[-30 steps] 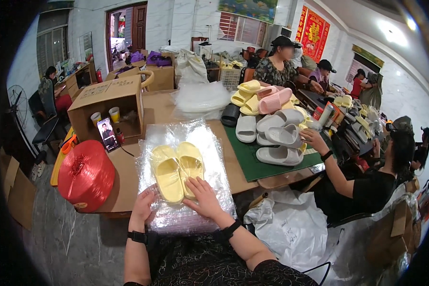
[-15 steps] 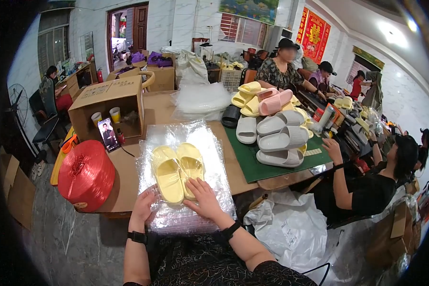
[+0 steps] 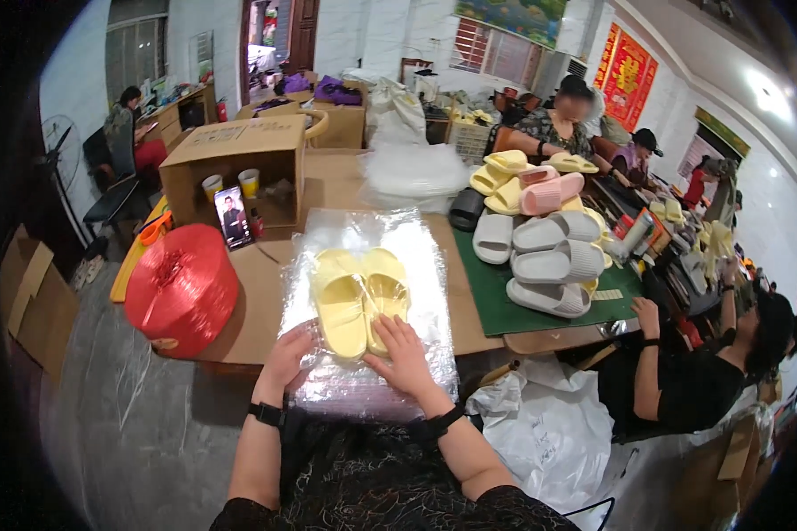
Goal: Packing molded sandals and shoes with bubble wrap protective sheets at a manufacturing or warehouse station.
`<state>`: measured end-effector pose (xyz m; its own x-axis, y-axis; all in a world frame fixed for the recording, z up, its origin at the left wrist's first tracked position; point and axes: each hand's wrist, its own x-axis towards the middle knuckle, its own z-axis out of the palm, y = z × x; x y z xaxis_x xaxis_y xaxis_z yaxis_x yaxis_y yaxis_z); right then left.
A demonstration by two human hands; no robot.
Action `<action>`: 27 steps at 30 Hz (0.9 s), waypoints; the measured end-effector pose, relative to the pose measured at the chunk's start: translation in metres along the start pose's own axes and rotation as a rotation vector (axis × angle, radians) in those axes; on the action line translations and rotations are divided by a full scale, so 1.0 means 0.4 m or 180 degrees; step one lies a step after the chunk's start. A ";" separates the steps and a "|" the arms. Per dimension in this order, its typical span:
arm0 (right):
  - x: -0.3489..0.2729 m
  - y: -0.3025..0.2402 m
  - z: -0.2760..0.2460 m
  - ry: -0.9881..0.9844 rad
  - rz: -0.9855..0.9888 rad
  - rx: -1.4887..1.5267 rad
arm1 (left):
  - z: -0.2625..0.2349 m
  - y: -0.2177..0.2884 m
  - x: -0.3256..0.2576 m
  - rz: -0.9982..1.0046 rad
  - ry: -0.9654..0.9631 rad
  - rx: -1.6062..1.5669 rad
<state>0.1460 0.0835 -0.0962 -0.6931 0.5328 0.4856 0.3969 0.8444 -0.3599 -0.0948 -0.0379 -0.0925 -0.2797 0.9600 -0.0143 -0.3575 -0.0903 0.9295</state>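
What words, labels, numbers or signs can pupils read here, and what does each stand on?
I won't transcribe wording, but here are the places:
Red wall banner: large gold character, clear; smaller marks unreadable.
Cardboard box: printing on top, too blurred to read.
Phone: tiny screen marks, unreadable.
White sack: faint marks, unreadable.
Red spool: small label, unreadable.
Yellow slippers: no lettering visible.

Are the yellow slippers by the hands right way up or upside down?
Right way up: the yellow slippers have their straps and footbeds facing up toward the camera.

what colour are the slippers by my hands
The slippers are pale yellow, best seen in the head view.
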 end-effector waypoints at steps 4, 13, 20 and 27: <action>0.006 -0.001 0.007 -0.0085 0.0034 0.0068 | 0.011 0.013 -0.008 -0.0073 0.0049 -0.0084; 0.005 0.005 0.007 0.0075 -0.0039 0.0073 | -0.003 -0.020 0.005 -0.0007 -0.0013 0.0003; 0.006 0.000 0.005 0.0021 -0.0089 0.0117 | 0.005 -0.015 0.000 -0.0048 -0.0171 -0.0416; 0.006 0.001 0.010 0.0095 -0.0128 0.0109 | -0.012 -0.018 0.005 -0.0062 -0.0298 -0.0406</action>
<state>0.1423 0.0849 -0.0985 -0.6897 0.5002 0.5235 0.3478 0.8630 -0.3663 -0.0972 -0.0367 -0.1011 -0.1894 0.9819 0.0082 -0.4740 -0.0988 0.8750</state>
